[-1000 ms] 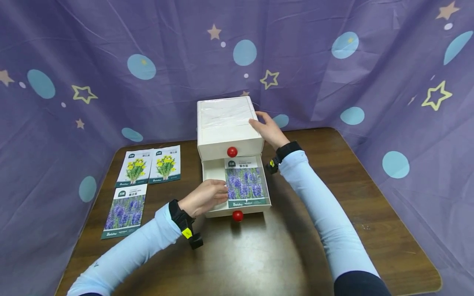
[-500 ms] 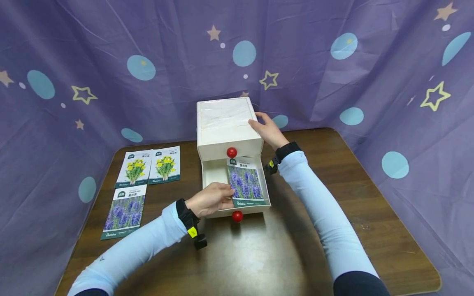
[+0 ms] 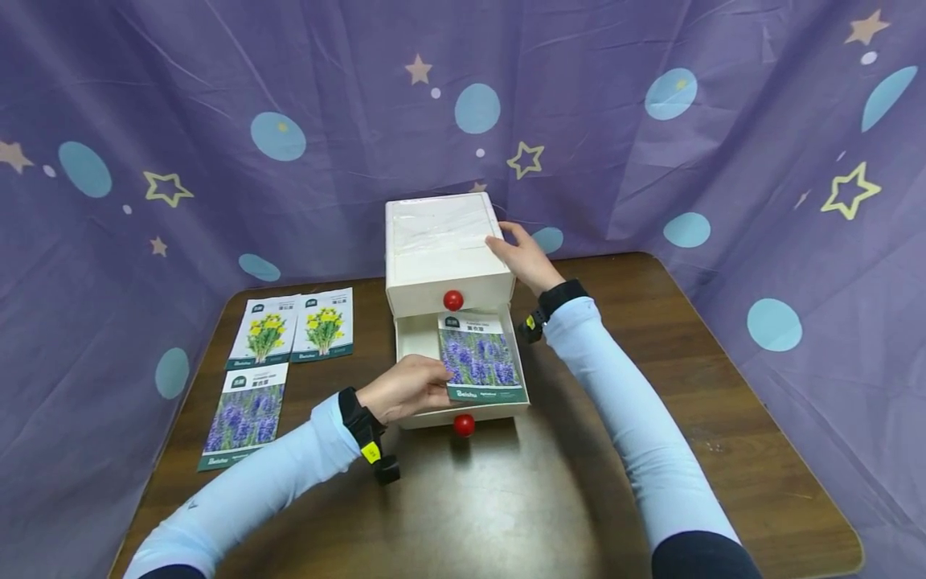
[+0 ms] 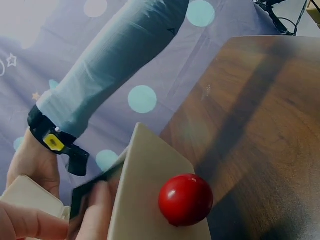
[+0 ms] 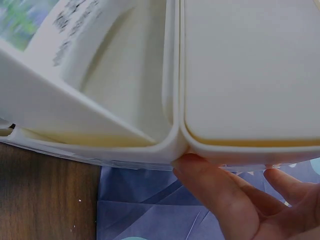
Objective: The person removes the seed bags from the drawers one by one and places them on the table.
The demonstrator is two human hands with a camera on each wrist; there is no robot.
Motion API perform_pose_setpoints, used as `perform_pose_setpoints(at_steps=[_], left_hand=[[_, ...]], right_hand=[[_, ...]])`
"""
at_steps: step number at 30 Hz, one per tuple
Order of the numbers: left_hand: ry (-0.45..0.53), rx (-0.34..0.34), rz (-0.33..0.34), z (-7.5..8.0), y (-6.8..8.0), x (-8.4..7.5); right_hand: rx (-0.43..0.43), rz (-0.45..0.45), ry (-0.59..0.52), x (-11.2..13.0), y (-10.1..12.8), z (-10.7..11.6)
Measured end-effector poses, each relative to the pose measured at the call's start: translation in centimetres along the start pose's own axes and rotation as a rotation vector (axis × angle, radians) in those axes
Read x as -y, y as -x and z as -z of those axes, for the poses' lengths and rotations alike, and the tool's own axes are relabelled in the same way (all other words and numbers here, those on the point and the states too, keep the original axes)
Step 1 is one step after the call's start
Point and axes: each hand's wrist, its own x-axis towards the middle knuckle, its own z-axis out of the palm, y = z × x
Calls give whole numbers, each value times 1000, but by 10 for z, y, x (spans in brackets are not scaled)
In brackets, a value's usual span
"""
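Head view: left hand [image 3: 405, 388] seemingly pinches lavender packet [image 3: 480, 359] over drawer [image 3: 415, 338]

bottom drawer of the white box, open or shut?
Open. The bottom drawer is pulled out past the closed top drawer; a lavender seed packet lies inside.

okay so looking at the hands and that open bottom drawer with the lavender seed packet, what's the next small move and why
Probably the left hand should lower the lavender packet flat into the open bottom drawer and let go. It pinches the packet's near left edge, and the packet sits tilted over the drawer, its near end riding above the front wall. The right hand already rests on the drawer box, steadying it.
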Motion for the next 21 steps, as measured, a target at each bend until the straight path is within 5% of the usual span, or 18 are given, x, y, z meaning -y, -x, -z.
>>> perform_pose_setpoints(at_steps=[14,21], left_hand=[[56,117,0,13,43,1],[-76,147,-71,16,80,9]], right_hand=[[0,1,3,-1,-2,-1],[-8,-6,4,-2,-3,0]])
